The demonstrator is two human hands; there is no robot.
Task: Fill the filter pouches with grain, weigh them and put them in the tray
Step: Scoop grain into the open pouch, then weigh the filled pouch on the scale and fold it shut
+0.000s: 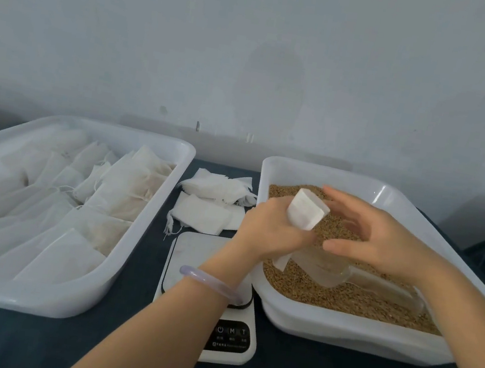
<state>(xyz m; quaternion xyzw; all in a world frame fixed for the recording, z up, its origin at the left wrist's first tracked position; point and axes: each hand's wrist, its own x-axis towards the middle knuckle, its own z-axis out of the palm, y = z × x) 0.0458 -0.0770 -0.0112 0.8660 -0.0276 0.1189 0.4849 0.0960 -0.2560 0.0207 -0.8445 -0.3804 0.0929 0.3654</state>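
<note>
Tray, left of the scale: holds filled pouches in overlapping rows.
Grain tray, right of the scale: an even bed of brown grain.
Scale: platform bare; display not readable.
Empty pouches: a loose stack just beyond the scale.
Right hand, right of and beyond the scale, over the grain: fingers spread and fairly straight, holding nothing.
Left hand, beyond the scale's right edge at the grain tray's rim: fingers wrapped round the lower part of one pouch, mouth tilted up and to the right.
Scoop, clear plastic: lies on the grain right of the scale, under the right hand, ungripped.
Pouch fill level: cannot tell.

Step, as judged: filling, with the pouch presented for loading and weighing not begun. Next move likely calls for the right hand to take the scoop, load it and pour into the narrow mouth. The left hand must keep that mouth open over the grain tray so spill falls back in.
</note>
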